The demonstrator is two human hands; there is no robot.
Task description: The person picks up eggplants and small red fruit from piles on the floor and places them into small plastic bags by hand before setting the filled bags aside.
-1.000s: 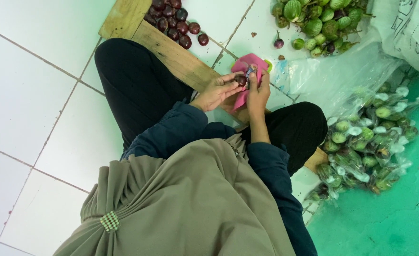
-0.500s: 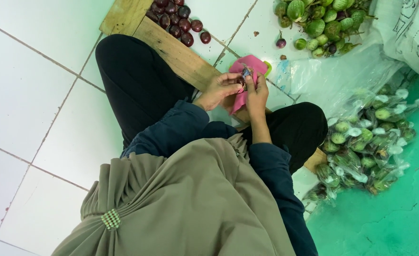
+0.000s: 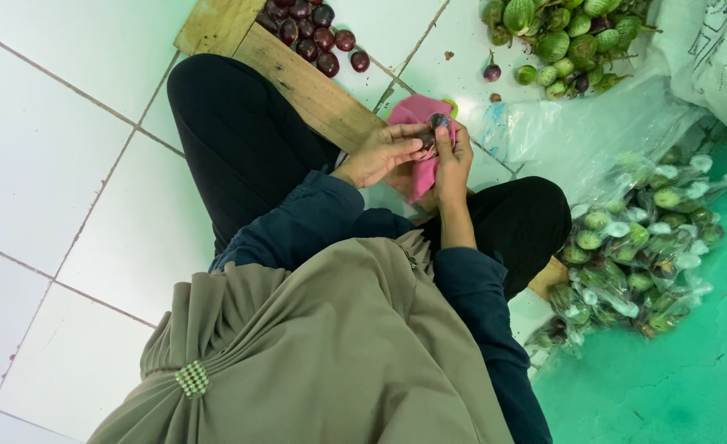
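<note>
Small purple eggplant (image 3: 439,123) is pinched between both hands over the pink cloth (image 3: 417,111); a second ago it sat lower in the left hand (image 3: 384,152), now the right hand (image 3: 452,156) grips it too

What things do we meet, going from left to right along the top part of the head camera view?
Wooden board → pile of dark purple round fruits → single small purple fruit on the white tile → heap of green round vegetables → white sack.
</note>
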